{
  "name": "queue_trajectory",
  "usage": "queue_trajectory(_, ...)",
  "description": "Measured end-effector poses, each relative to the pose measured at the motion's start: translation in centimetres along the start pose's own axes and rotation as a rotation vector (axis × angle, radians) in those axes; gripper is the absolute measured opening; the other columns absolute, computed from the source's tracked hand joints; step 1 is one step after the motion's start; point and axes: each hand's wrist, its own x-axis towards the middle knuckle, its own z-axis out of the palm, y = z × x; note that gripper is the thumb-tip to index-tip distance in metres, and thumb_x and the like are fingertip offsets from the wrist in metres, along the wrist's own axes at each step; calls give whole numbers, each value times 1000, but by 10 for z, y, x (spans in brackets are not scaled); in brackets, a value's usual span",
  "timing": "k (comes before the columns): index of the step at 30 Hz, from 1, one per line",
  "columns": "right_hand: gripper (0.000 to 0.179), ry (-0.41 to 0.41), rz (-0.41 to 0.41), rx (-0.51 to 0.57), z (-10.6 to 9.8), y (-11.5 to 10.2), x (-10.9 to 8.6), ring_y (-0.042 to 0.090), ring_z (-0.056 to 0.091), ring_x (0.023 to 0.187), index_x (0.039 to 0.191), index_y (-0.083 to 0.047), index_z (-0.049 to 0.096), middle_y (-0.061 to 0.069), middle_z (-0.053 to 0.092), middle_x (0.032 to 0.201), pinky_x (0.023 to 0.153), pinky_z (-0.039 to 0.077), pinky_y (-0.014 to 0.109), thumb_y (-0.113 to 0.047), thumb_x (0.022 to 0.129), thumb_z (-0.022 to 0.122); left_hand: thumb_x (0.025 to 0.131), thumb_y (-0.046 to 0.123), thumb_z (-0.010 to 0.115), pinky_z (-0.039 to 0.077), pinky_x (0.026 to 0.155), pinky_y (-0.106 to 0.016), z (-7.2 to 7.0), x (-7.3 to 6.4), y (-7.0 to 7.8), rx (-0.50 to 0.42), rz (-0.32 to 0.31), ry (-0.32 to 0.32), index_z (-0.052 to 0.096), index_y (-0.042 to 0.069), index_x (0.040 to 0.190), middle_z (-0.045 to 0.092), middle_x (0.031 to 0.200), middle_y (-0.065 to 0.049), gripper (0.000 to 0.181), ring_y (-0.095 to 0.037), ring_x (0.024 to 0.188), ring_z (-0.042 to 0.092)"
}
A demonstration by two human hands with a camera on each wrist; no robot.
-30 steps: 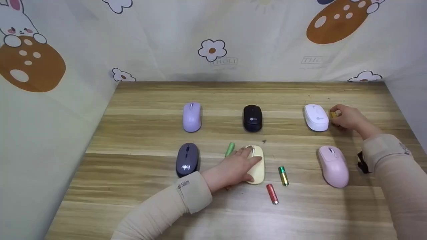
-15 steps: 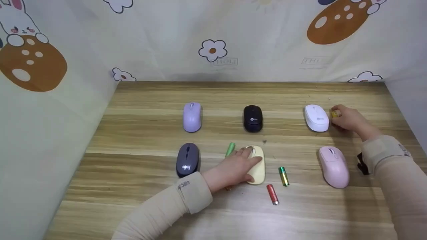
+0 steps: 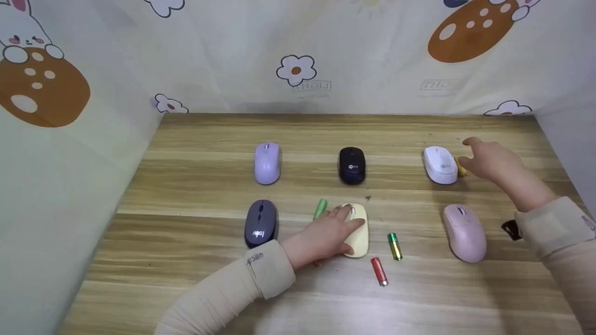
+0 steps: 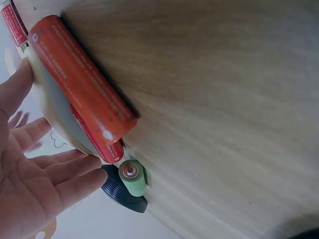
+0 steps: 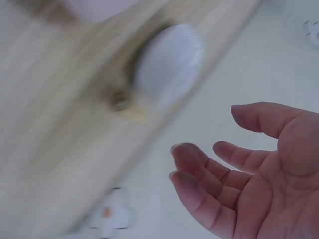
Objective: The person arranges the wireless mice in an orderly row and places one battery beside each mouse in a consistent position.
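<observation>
My left hand (image 3: 321, 237) rests on the pale yellow computer mouse (image 3: 359, 239), its fingers fairly straight. Beside that mouse, in the left wrist view, lie an orange battery (image 4: 82, 79), a red battery (image 4: 112, 151) and a light green battery (image 4: 133, 181); my hand hides much of these in the head view. At the back right, my right hand (image 3: 493, 158) hovers with fingers spread and nothing in them. A yellow battery (image 3: 461, 168) lies against the right side of the white mouse (image 3: 440, 165), partly hidden by it. The right wrist view shows them blurred.
A red battery (image 3: 379, 271) and a green-and-gold battery (image 3: 395, 246) lie right of the yellow mouse. Around stand a lilac mouse (image 3: 267, 164), a black mouse (image 3: 352, 166), a dark grey mouse (image 3: 261, 223) and a pink mouse (image 3: 464, 232). Patterned cloth walls border the wooden table (image 3: 186, 279).
My right hand has let go of the yellow battery beside the white mouse, spread its fingers and lifted away to the right. My left hand has stayed on the yellow mouse.
</observation>
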Motion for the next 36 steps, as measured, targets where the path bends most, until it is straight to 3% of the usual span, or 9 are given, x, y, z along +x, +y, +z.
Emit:
queue_trajectory(5, 48, 112, -150, -5, 9, -46, -29, 31, 58, 69, 127, 6, 41, 18, 63, 78, 57, 44, 45, -23, 90, 49, 81, 42, 63, 32, 104, -45, -1, -1, 0, -1, -9, -4, 39, 18, 139, 33, 141, -21, 67, -36, 127, 37)
queue_trajectory(8, 41, 148, -236, 35, 26, -67, -43, 18, 51, 54, 122, 5, 47, 8, 58, 64, 47, 39, 34, -18, 87, 51, 81, 43, 63, 33, 103, -46, 0, 0, 1, 5, -4, 1, 39, 18, 139, 33, 141, -21, 67, -36, 127, 38)
queue_trajectory(12, 36, 124, -307, 87, 57, -86, -57, 13, 43, 49, 118, 3, 50, 2, 50, 57, 44, 34, 28, -12, 85, 52, 81, 43, 63, 33, 103, -45, 1, 0, 0, 19, 6, 7, 39, 18, 138, 34, 140, -21, 66, -36, 126, 39)
queue_trajectory(16, 35, 47, -319, 94, 88, -97, -67, 14, 45, 52, 115, 3, 50, 4, 52, 62, 44, 35, 28, -14, 85, 55, 81, 43, 63, 34, 102, -47, 1, 1, 0, 43, 16, 11, 40, 18, 137, 36, 139, -21, 66, -35, 125, 40)
queue_trajectory(22, 37, -1, -326, 86, 121, -101, -75, 16, 47, 54, 111, 4, 48, 8, 55, 66, 45, 38, 30, -13, 81, 60, 81, 43, 62, 33, 102, -47, 0, 0, 0, 43, 14, 9, 40, 17, 138, 36, 139, -21, 66, -35, 125, 40)
queue_trajectory(36, 36, 53, -296, 122, 145, -107, -78, 19, 50, 55, 106, 4, 49, 12, 56, 66, 46, 40, 33, -4, 73, 62, 81, 43, 63, 31, 104, -47, -1, 0, 1, 32, 5, 6, 40, 16, 138, 35, 140, -22, 67, -36, 126, 39)
